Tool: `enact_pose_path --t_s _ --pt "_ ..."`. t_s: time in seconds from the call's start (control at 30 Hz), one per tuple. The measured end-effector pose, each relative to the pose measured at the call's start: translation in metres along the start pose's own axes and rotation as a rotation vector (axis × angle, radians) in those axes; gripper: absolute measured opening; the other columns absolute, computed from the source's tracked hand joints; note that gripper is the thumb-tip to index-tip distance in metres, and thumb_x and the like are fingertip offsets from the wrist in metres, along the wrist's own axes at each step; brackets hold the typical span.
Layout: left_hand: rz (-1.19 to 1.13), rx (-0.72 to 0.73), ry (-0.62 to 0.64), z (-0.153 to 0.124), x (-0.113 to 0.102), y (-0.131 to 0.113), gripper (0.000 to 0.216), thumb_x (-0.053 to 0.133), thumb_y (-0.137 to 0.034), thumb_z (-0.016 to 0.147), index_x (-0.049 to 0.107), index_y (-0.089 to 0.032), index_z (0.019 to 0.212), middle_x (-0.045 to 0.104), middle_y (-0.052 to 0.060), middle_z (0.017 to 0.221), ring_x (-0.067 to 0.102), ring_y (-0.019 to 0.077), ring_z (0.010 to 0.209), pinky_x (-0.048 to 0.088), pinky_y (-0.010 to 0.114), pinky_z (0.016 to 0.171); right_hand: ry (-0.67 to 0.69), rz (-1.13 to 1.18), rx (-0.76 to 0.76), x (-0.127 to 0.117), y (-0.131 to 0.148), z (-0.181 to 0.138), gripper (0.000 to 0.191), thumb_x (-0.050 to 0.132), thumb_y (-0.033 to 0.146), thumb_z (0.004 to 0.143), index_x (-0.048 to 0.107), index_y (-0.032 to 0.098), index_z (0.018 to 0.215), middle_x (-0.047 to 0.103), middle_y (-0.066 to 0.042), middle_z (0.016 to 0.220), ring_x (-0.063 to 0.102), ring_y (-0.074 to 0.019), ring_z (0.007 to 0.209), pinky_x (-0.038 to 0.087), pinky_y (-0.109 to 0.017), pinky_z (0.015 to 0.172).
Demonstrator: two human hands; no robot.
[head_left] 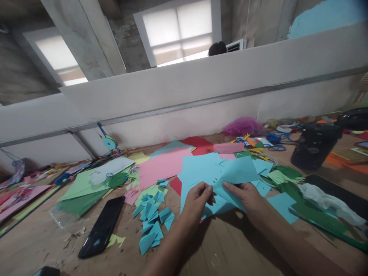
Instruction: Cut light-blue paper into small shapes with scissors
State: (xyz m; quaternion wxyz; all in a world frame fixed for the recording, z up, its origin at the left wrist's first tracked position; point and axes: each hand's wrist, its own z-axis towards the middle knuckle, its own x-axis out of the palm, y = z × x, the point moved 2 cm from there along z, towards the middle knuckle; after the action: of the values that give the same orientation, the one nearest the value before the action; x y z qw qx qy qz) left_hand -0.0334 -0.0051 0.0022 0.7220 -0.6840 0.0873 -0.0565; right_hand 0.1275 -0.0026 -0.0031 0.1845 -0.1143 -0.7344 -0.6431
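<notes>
Over the table, my right hand point(245, 191) pinches a light blue sheet of paper point(241, 170) between thumb and fingers. At the sheet's left edge, the fingers of my left hand point(198, 197) are curled and closed on it. Beneath lies a larger light blue sheet point(194, 168) with a few small dark marks or slits near its middle. To the left of my left hand is a loose pile of small folded light blue paper pieces point(151, 209). Another blue piece point(283, 207) rests to the right of my right hand.
Pink paper point(161, 165) and green sheets point(83, 184) spread behind and left. A black phone point(102, 226) lies at front left. On the right are a dark cup point(316, 145), crumpled white tissue point(330, 203) and a purple bag point(244, 125). A white partition point(178, 96) runs behind.
</notes>
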Motion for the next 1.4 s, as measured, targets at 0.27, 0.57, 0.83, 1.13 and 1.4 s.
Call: enact_pose_path --t_s 0.27,0.57,0.83,1.13,1.4 --pt "-0.019 0.009 0.010 -0.001 0.000 -0.001 0.030 0.058 -0.044 0.085 0.056 -0.017 0.071 0.059 0.001 0.065 0.053 0.0136 0.063 0.040 0.025 0.063 0.011 0.018 0.004 -0.001 -0.002 0.001 0.032 0.082 0.040 0.065 0.075 0.016 0.084 0.076 -0.006 0.078 0.067 -0.0225 0.069 0.052 -0.034 0.070" --pt "-0.028 -0.013 0.040 -0.001 0.002 0.002 0.031 0.059 -0.045 0.083 0.056 -0.016 0.073 0.058 0.000 0.065 0.053 0.0134 0.064 0.041 0.025 0.064 0.011 -0.080 0.004 0.004 0.001 -0.003 0.032 0.081 0.044 0.064 0.073 0.015 0.075 0.072 -0.004 0.071 0.061 -0.0186 0.063 0.049 -0.030 0.063" --pt "0.035 -0.063 0.072 0.001 0.000 0.006 0.034 0.062 -0.048 0.080 0.054 -0.017 0.069 0.054 -0.002 0.059 0.048 0.0125 0.059 0.036 0.024 0.060 -0.054 -0.356 0.058 0.021 0.030 -0.023 0.023 0.079 0.042 0.061 0.072 0.021 0.065 0.068 -0.002 0.057 0.055 -0.0189 0.048 0.037 -0.028 0.044" --pt "0.052 -0.077 0.051 -0.003 0.000 -0.004 0.033 0.059 -0.044 0.082 0.050 -0.019 0.063 0.049 -0.003 0.056 0.041 0.0120 0.058 0.029 0.024 0.059 -0.002 -0.066 0.026 -0.003 -0.006 0.002 0.037 0.079 0.048 0.063 0.073 0.014 0.076 0.070 -0.005 0.065 0.060 -0.0197 0.056 0.048 -0.032 0.057" --pt "0.075 -0.069 -0.007 -0.001 -0.005 -0.005 0.034 0.060 -0.045 0.080 0.048 -0.019 0.062 0.048 -0.003 0.056 0.041 0.0122 0.059 0.030 0.025 0.060 -0.015 -0.055 -0.028 -0.006 -0.004 0.006 0.042 0.076 0.054 0.067 0.071 0.014 0.079 0.069 -0.005 0.065 0.061 -0.0193 0.058 0.048 -0.030 0.056"
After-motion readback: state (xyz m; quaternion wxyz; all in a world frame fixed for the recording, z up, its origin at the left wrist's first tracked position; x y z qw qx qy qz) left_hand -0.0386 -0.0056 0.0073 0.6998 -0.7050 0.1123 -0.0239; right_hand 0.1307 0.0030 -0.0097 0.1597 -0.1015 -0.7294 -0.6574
